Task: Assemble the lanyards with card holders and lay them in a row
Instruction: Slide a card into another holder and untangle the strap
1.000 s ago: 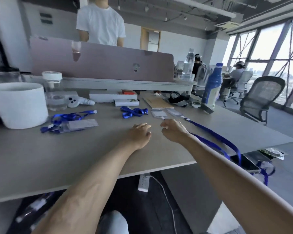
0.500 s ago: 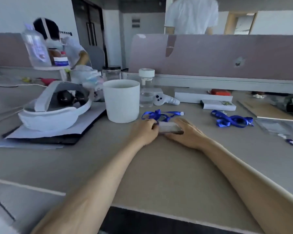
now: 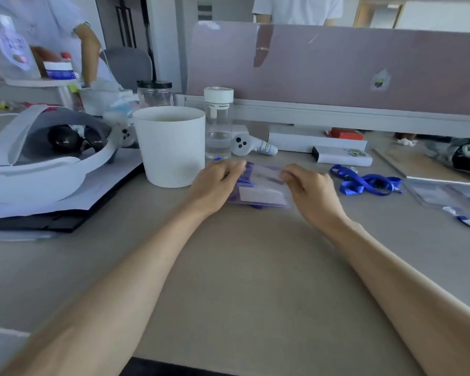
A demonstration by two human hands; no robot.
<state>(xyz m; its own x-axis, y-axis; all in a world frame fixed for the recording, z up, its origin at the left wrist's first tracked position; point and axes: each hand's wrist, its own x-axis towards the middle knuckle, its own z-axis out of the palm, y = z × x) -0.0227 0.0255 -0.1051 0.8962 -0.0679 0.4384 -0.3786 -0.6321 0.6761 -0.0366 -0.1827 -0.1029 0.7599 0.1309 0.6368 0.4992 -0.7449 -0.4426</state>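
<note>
clear card holder (image 3: 261,187) pinched between left hand (image 3: 215,183) and right hand (image 3: 308,187)

holder (image 3: 258,189): clear plastic, white card inside, blue showing through at its left edge. lanyard (image 3: 364,183): bright blue, plain. desk (image 3: 255,267): flat grey-beige. pot (image 3: 171,147): plain white. bottle (image 3: 218,123): clear, white cap. jar (image 3: 154,95): clear, black lid. headset (image 3: 46,161): white shell, black lenses. controller (image 3: 246,145): white, black buttons. divider (image 3: 337,66): dull mauve. notebook (image 3: 418,166): tan cover.
</note>
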